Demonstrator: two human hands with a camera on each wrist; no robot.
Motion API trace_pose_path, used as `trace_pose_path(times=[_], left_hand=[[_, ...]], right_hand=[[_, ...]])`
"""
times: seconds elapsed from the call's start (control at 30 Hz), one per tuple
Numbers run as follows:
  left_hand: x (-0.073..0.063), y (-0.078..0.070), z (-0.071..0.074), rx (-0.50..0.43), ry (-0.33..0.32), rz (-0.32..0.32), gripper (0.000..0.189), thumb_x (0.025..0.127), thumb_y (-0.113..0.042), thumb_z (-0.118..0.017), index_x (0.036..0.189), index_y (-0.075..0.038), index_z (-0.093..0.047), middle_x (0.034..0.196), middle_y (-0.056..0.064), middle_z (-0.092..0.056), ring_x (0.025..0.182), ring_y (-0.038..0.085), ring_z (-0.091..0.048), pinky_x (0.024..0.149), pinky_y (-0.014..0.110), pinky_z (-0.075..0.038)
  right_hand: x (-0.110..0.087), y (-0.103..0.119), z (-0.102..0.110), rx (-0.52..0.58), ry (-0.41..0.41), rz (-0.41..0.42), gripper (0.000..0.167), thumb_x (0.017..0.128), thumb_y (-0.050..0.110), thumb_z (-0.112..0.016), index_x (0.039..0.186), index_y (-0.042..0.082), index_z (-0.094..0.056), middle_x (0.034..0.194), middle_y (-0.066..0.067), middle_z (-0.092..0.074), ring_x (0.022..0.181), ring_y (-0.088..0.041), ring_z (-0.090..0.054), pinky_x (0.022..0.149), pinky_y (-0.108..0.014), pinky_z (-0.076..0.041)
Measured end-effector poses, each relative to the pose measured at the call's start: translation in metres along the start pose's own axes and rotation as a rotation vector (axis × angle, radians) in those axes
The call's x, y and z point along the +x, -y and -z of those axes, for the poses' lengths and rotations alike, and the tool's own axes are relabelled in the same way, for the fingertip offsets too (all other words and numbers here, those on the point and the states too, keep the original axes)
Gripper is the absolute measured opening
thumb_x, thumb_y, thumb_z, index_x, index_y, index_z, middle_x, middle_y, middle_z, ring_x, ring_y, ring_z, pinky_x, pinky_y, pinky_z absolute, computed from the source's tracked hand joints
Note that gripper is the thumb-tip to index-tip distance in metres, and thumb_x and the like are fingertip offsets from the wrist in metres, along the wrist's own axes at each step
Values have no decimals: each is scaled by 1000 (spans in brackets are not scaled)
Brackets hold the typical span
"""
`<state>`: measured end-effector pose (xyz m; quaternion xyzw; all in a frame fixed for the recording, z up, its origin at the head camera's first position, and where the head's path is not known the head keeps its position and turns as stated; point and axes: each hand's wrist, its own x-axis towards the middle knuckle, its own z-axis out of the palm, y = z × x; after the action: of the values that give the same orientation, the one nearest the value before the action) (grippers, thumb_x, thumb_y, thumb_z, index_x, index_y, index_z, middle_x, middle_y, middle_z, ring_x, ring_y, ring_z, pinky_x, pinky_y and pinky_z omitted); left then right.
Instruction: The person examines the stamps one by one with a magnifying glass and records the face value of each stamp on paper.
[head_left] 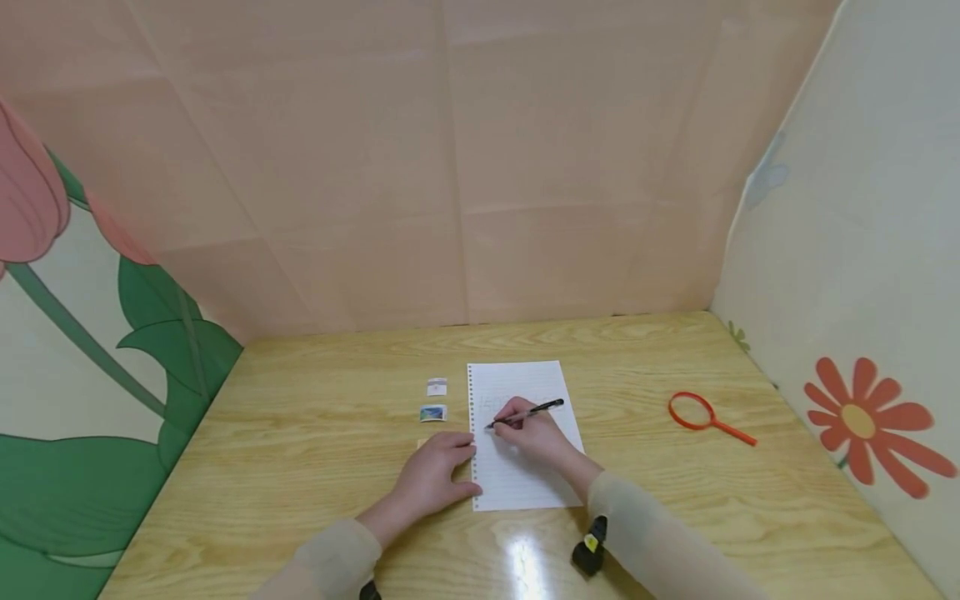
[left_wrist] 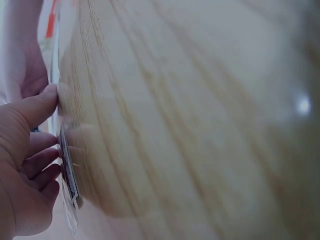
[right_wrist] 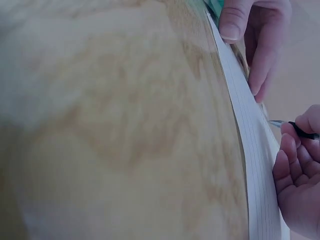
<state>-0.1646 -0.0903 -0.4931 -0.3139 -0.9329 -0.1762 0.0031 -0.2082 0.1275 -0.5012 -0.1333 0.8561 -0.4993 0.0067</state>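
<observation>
A lined sheet of paper [head_left: 525,487] with punched holes down its left edge lies on the table, faint pencil-like marks across its upper half. My right hand [head_left: 534,435] pinches a black pen [head_left: 546,406], its tip at the sheet's left part. In the right wrist view the pen's tip [right_wrist: 276,123] points toward the paper. Fingertips and thumb of my left hand [head_left: 435,475] rest on the holed edge, the fingers spread and relaxed. Beneath its fingers a thin, dark-edged flat thing [left_wrist: 70,172] shows in the left wrist view, partly hidden by the hand.
Two small stamp-like pictures, a pale one [head_left: 437,387] and a blue-green one [head_left: 432,413], lie left of the sheet. A red magnifying glass [head_left: 735,432] lies to the right. Wall sheets with printed flowers [head_left: 857,421] border the wooden table [head_left: 300,417].
</observation>
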Motion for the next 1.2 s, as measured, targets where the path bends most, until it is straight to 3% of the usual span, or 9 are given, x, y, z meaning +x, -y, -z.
trace_pose_path(times=[0.5, 0.8, 0.97, 1.2], left_hand=[[-1, 2, 0, 5, -9, -24, 61, 81, -43, -80, 125, -3, -67, 136, 10, -59, 125, 26, -53, 107, 40, -42], [0, 1, 0, 9, 7, -15, 62, 81, -43, -80, 126, -3, -66, 137, 9, -58, 126, 26, -53, 107, 40, -42], [-1, 2, -1, 15, -11, -28, 60, 81, -42, -80, 125, -3, -67, 137, 9, -59, 125, 26, -53, 106, 40, -43], [-2, 1, -1, 21, -8, -22, 60, 81, -42, -79, 126, -4, -67, 137, 8, -58, 125, 26, -53, 107, 39, -42]], right_hand=[[0, 2, -4, -77, 7, 47, 9, 83, 4, -72, 85, 9, -65, 73, 8, -59, 67, -7, -51, 59, -20, -42], [-8, 2, 0, -85, 118, 102, 8, 83, 7, -72, 85, 10, -65, 74, 9, -60, 64, -5, -51, 56, -19, -43], [-11, 2, 1, -49, 140, 115, 7, 83, 6, -71, 85, 9, -65, 72, 8, -61, 61, -4, -53, 53, -19, -43], [-12, 0, 1, -49, 32, 42, 6, 81, 7, -70, 83, 11, -65, 69, 9, -59, 60, -5, -53, 53, -19, -42]])
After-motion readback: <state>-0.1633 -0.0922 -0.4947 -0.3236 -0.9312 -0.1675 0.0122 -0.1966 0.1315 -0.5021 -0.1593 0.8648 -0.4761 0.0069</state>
